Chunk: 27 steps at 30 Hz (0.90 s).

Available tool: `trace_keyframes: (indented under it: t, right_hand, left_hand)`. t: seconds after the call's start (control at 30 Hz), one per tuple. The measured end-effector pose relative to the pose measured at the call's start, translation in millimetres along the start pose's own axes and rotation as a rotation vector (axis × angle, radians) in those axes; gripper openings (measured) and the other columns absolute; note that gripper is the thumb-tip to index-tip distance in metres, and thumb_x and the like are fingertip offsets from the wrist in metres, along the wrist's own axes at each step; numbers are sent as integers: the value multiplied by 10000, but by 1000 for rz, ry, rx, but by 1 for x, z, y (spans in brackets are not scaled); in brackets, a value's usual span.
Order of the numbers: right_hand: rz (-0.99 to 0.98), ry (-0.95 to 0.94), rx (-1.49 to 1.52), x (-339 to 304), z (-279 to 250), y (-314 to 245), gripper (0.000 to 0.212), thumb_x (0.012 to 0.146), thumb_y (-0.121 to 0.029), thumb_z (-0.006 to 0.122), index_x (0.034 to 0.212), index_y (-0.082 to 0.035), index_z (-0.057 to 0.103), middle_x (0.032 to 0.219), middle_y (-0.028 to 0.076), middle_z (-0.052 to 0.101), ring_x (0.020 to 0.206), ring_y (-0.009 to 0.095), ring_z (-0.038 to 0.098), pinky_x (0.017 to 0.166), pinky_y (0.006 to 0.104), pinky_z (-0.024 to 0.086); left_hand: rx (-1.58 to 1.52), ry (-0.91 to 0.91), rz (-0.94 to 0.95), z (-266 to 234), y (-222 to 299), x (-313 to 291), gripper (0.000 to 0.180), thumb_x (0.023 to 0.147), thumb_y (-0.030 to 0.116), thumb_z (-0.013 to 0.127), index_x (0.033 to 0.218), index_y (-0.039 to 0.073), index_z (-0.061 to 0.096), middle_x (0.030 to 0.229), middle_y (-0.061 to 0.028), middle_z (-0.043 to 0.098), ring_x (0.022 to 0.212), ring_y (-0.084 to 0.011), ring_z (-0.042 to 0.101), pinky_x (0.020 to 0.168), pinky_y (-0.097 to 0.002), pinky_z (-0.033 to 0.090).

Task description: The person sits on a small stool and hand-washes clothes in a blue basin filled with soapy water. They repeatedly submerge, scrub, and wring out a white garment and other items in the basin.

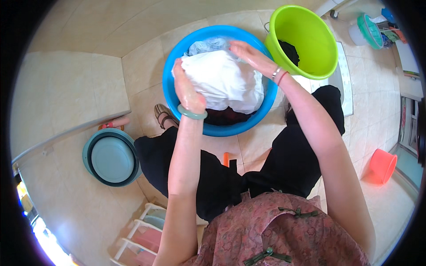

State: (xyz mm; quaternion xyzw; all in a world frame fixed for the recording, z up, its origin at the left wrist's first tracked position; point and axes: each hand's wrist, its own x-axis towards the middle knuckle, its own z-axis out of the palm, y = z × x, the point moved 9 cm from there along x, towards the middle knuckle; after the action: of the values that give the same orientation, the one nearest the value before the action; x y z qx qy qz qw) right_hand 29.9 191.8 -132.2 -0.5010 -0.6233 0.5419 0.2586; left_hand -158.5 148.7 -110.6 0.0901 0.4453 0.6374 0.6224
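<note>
A bunched white cloth (pixel 226 82) lies puffed up over a blue basin (pixel 170 86) on the floor. My left hand (pixel 188 91), with a pale green bangle at the wrist, grips the cloth's left edge. At the cloth's upper right edge, my right hand (pixel 252 56) has its fingers closed on the fabric; some fingertips are hidden. Pale blue wet fabric (pixel 208 45) shows in the basin beyond the white cloth. Dark red and black fabric (pixel 228 116) lies in the near part of the basin.
A lime-green bucket (pixel 317 48) with dark cloth inside stands right of the basin. A grey-green basin (pixel 112 159) sits at the left near the wall. An orange-pink pail (pixel 382 166) is at the far right; a white rack (pixel 137 235) stands lower left.
</note>
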Motion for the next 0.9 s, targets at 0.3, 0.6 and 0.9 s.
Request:
trace_keyframes:
  t: [0.3, 0.6, 0.9]
  right_hand:
    - [46, 8, -207, -19, 15, 52, 394, 807, -255, 615, 1121, -31, 535, 1018, 160, 613, 951, 252, 590, 825, 351, 466]
    - [-351, -23, -35, -40, 28, -89, 272, 787, -36, 617, 1051, -15, 555, 937, 21, 572, 868, 99, 525, 796, 244, 447]
    - [-62, 9, -724, -32, 9, 9, 845, 637, -373, 788, 1363, -139, 426, 1476, 111, 334, 1363, 297, 308, 1073, 492, 276]
  left_hand:
    - [617, 80, 390, -27, 37, 14, 473, 852, 190, 548, 1301, 60, 476, 1297, -127, 502, 1189, -283, 490, 989, -366, 402]
    - [1610, -548, 824, 87, 16, -62, 663, 726, 181, 684, 1353, 195, 470, 1288, -177, 539, 1228, -309, 485, 1081, -472, 272]
    - [605, -209, 386, 43, 46, -28, 130, 816, 31, 712, 942, 1, 699, 943, -41, 694, 860, -104, 615, 793, -253, 479]
